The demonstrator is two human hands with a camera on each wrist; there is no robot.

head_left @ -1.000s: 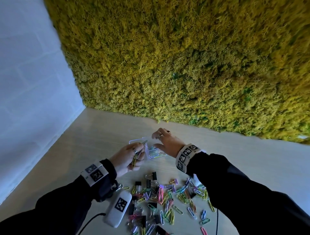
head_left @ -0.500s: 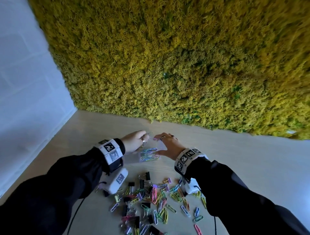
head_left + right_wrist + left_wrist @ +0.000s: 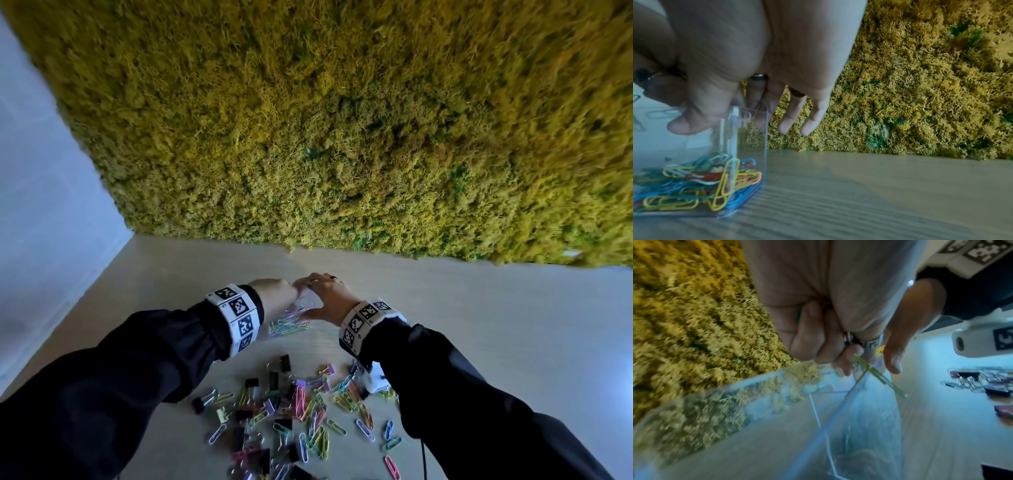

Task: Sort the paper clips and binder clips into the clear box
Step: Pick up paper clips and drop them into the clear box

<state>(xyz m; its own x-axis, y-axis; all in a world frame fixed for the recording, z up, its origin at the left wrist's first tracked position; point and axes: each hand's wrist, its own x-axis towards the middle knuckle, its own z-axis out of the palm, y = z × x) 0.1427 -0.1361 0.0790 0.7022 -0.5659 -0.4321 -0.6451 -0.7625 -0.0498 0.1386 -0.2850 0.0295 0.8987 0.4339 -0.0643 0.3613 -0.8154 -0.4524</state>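
Pale wood-grain tabletop (image 3: 479,325) runs under our arms toward a wall of yellow-green moss (image 3: 342,120), with a plain white wall (image 3: 41,171) at our left. Nearest us lies a loose heap of coloured paper clips (image 3: 322,442) mixed with black and pastel binder clips (image 3: 285,362), spread between our two black sleeves (image 3: 120,377). White wristbands (image 3: 236,315) printed with black square markers circle both wrists.

Beyond the heap stands the clear box (image 3: 748,146), upright on the table, its floor covered with yellow, blue, green and red paper clips. Our left hand (image 3: 274,294) hovers over the box's left side. In the left wrist view its fingers curl inward, and green paper clips (image 3: 877,376) stick out from the fingertips (image 3: 849,363) just above the transparent rim, so we are pinching these clips over the opening. A patterned ring (image 3: 871,342) sits on one finger.

Our right hand (image 3: 330,296) is at the box's right side. In the right wrist view the thumb (image 3: 694,116) presses the near wall by the top edge and the first fingers reach behind the far wall, gripping the box between them, while the outer two fingers (image 3: 797,113) hang straight beside it, clear of the plastic. Farthest back, the moss meets the table edge.
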